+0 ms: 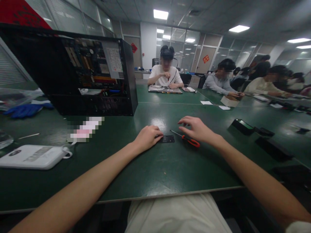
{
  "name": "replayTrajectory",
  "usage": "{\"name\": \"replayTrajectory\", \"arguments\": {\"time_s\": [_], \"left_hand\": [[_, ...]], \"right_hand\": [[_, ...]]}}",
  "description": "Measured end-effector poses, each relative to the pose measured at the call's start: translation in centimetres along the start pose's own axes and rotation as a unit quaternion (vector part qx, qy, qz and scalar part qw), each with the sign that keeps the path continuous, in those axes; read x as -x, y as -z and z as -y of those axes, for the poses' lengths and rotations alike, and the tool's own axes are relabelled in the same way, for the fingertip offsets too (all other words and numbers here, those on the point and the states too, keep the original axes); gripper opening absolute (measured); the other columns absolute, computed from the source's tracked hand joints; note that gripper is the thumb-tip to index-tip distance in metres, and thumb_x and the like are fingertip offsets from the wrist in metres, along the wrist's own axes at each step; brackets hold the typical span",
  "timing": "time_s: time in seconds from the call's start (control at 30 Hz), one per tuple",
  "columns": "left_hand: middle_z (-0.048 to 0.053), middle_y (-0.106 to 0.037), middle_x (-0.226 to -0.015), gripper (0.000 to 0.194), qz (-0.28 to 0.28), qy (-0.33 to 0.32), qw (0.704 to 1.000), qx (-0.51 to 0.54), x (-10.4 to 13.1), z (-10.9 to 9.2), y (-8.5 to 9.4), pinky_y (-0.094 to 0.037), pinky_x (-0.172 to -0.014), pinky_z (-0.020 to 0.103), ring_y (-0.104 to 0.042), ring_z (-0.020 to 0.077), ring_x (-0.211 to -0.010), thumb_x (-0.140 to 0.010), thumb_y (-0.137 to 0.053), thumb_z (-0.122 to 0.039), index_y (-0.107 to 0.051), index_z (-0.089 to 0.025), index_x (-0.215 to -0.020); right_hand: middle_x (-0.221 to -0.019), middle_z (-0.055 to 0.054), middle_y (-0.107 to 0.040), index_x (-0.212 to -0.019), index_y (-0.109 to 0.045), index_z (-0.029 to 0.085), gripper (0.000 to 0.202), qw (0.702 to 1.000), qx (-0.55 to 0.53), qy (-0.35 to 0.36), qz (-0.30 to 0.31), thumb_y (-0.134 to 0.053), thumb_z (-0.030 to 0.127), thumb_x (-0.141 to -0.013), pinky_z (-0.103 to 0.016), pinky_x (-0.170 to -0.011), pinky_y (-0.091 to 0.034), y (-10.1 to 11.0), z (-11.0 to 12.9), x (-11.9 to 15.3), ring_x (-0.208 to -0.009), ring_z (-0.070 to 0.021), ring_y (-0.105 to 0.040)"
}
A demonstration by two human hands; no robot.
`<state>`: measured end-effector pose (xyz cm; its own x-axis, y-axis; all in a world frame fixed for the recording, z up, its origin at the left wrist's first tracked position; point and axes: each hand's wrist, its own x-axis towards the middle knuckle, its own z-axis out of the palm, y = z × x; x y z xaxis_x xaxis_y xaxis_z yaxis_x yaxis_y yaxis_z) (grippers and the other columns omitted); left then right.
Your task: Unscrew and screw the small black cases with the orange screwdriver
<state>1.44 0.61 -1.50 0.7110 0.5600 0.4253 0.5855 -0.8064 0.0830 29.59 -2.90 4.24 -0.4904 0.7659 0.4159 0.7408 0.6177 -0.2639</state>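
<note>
1. Lying on the dark green, glossy tabletop (167, 174), a small, flat, black rectangular piece (168, 139) is in front of the person, well inside the near edge (170, 195).
2. The left hand (150, 136) touches the left end of this piece. Its fingers are bunched narrowly — whether they pinch or only press, I cannot tell.
3. The right hand (194, 127) is loosely curved, with a wide gap between thumb and fingers, and nothing is seen in it. Just below it lies a red-handled tool with a thin metal shaft (193, 141), its tip near the black piece.
4. Between both forearms and the near edge, the surface gives open room.
5. At far left, a tall black metal computer case with open side (97, 105) blocks movement forward on that side. Nearer are a white, rounded slab (52, 157) and, farther back, a blue glove (24, 110).
6. On the right, black boxes (273, 149) limit the space — they stand beyond the right forearm. Across the table sits a co-worker in white (178, 76).
</note>
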Motion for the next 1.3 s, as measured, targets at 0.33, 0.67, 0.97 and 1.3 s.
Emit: {"name": "replayTrajectory", "arguments": {"time_s": [0.33, 0.67, 0.97, 1.3], "left_hand": [[0.006, -0.077, -0.105, 0.022, -0.172, -0.112, 0.978, -0.028, 0.2, -1.8, 1.2, -0.045, -0.079, 0.036, -0.069, 0.0209, -0.094, -0.106, -0.054, -0.027, -0.075, -0.022, -0.11], [0.01, -0.073, -0.117, 0.023, -0.192, -0.047, 0.973, 0.122, 0.3, -2.8, 1.3, -0.053, -0.096, 0.039, -0.068, 0.0235, -0.109, -0.1, -0.064, -0.027, -0.068, -0.02, -0.121], [0.006, -0.077, -0.1, 0.01, -0.152, -0.027, 0.97, 0.189, 0.4, -3.1, 1.3, -0.055, -0.09, 0.037, -0.071, 0.022, -0.095, -0.099, -0.065, -0.021, -0.073, -0.019, -0.103], [0.006, -0.077, -0.099, 0.01, -0.171, -0.046, 0.972, 0.151, 0.5, -2.9, 1.2, -0.053, -0.088, 0.037, -0.07, 0.0218, -0.095, -0.1, -0.064, -0.023, -0.073, -0.02, -0.102]], "right_hand": [[-0.093, -0.006, -0.079, -0.103, -0.079, 0.019, 0.055, 0.922, -0.341, -0.128, 0.133, -0.049, 0.065, -0.099, -0.037, -0.084, -0.058, -3.0, 2.8, -0.5, -0.089, -0.0231, -0.072], [-0.102, -0.012, -0.078, -0.113, -0.078, 0.013, 0.049, 0.78, -0.564, -0.214, 0.165, -0.076, 0.055, -0.087, -0.02, -0.061, -0.052, -3.8, 3.1, 0.8, -0.075, -0.0136, -0.071], [-0.094, -0.009, -0.079, -0.105, -0.081, 0.018, 0.041, 0.818, -0.504, -0.26, 0.099, -0.088, 0.045, -0.074, -0.024, -0.065, -0.053, -3.4, 1.1, 0.9, -0.09, -0.0215, -0.076], [-0.117, -0.007, -0.077, -0.12, -0.078, 0.023, 0.043, 0.804, -0.531, -0.224, 0.149, -0.083, 0.039, -0.081, -0.033, -0.096, -0.057, -3.1, 1.4, 1.2, -0.105, -0.0191, -0.073]]}}
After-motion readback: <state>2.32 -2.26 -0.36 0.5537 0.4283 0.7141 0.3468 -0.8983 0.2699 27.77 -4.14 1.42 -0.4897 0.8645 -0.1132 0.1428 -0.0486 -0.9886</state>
